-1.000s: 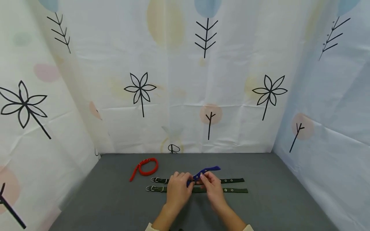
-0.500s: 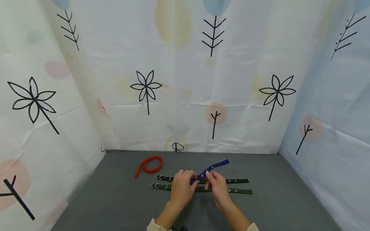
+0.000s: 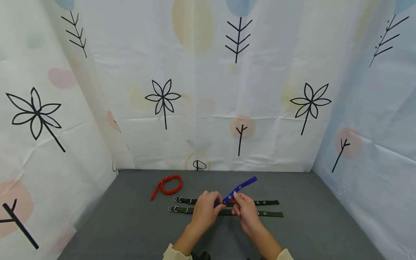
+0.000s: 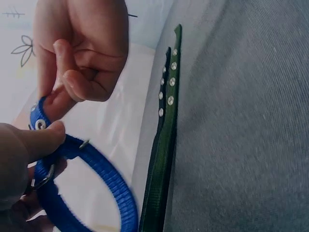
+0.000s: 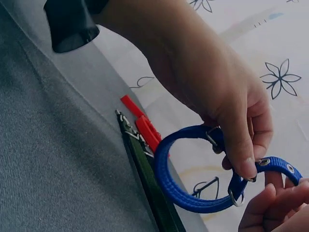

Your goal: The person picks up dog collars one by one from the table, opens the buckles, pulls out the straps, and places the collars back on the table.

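Observation:
A blue collar (image 5: 169, 179) with metal eyelets is looped through its buckle and held above the table. My left hand (image 3: 204, 209) pinches it at the buckle, the thumb laid over the strap. My right hand (image 3: 247, 212) grips the eyeleted strap just beyond, and the free end (image 3: 249, 181) sticks out up and to the right. In the left wrist view the loop (image 4: 113, 179) hangs below the left thumb. Beneath the hands lie a black collar (image 3: 271, 202) and a green collar (image 3: 274, 214), stretched side by side, their middles partly hidden.
A red collar (image 3: 172, 191) lies coiled at the back left of the grey table (image 3: 139, 231). A patterned white cloth (image 3: 201, 137) stands behind the table and along both sides. A black wrist device (image 5: 77, 29) shows on the left forearm.
The blue collar's free end has tilted upward and now reaches further out past the right hand. The view has shifted a little; the other collars have stayed put.

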Available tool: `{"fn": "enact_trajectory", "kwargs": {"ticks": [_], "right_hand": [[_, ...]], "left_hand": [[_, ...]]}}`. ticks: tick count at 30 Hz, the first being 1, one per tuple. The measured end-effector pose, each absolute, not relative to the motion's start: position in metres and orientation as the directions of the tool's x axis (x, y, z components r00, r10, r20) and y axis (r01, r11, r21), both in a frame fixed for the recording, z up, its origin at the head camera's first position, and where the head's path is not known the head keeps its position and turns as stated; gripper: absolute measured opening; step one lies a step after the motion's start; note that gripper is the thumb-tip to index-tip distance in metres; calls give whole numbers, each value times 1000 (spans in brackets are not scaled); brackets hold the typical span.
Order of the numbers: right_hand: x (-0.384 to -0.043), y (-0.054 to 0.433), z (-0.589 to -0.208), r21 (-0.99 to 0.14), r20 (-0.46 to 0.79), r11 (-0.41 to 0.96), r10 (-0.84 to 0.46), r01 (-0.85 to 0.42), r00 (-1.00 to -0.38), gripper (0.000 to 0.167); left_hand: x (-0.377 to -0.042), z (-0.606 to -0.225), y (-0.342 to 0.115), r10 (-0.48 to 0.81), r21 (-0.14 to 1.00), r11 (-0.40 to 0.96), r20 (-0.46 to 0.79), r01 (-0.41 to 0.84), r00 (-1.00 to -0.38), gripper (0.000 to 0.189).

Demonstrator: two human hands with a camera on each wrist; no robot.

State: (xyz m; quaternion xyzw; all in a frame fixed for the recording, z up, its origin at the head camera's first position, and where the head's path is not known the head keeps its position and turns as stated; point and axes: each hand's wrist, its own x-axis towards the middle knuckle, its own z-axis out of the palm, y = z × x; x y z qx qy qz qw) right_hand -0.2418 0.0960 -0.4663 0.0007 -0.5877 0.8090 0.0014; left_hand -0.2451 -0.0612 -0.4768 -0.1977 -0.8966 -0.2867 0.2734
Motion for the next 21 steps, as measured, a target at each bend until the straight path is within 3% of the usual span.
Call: {"fn": "enact_trajectory", "kwargs": {"ticks": [3, 12, 21], "right_hand": [[-242, 97, -466, -942, -19, -336, -8, 20, -1000, 22], [-242, 99, -466, -912, -70, -403, -22, 73, -997, 19], [-237, 100, -460, -909, -18, -417, -26, 27, -1000, 20]], "left_hand": [[-245, -477, -62, 226, 419, 737, 586, 530, -778, 26], [-247, -477, -64, 287, 326, 745, 631, 582, -721, 30], [-244, -476, -64, 66, 698, 567, 491, 437, -869, 28]]}}
